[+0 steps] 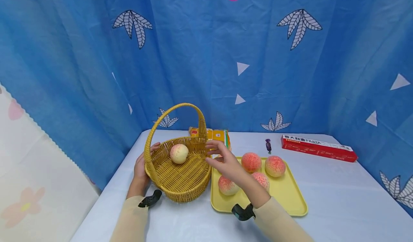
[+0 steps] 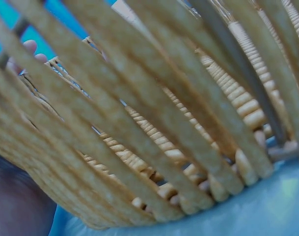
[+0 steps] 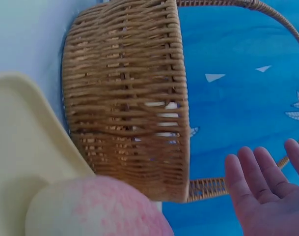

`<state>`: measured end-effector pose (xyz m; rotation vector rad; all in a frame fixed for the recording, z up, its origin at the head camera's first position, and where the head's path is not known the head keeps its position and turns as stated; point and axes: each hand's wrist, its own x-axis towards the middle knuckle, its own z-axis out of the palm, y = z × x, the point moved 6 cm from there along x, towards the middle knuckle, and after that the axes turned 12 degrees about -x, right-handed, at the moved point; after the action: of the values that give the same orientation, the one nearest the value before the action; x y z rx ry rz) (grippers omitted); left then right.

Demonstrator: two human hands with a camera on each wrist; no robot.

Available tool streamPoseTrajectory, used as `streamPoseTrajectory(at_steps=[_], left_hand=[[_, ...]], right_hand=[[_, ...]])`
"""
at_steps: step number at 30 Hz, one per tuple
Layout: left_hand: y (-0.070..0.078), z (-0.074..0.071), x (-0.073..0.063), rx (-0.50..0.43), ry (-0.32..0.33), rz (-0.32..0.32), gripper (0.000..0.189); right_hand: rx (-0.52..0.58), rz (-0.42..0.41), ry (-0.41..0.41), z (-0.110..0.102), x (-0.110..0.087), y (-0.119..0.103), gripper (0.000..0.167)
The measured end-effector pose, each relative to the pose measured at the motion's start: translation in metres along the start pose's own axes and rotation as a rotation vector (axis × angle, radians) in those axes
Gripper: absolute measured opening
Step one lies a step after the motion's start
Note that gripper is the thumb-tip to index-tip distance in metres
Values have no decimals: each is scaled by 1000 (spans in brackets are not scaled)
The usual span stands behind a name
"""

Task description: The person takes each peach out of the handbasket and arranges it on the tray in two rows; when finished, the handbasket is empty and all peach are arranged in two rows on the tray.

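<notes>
A yellow wicker basket with a tall arched handle stands at centre left in the head view, one pale peach inside. My left hand holds the basket's left side, fingers curved round by the rim; in the left wrist view the basket's slats hide most of it. By the right rim is my right hand, fingers spread with nothing in them. The right wrist view shows its palm and fingers beside the handle. Beneath the right forearm, a yellow tray holds several pink-and-cream peaches.
Behind the basket lies an orange-yellow packet, partly hidden. A purple wrapped candy lies beyond the tray, and a red pasta box is at the back right. A blue curtain hangs along the table's far edge.
</notes>
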<state>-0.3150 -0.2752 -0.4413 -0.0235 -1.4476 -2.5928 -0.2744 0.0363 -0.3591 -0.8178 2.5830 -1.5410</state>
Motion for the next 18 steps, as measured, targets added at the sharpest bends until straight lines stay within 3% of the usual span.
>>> streamPoseTrajectory(at_steps=[9,18], left_hand=[[1,1,-3,-25,9,-2,47],[-3,-4,2,-35,28,-18,44]], right_hand=[[91,52,-20,20,14,6,47],[79,148,-24,39,34,12,46]])
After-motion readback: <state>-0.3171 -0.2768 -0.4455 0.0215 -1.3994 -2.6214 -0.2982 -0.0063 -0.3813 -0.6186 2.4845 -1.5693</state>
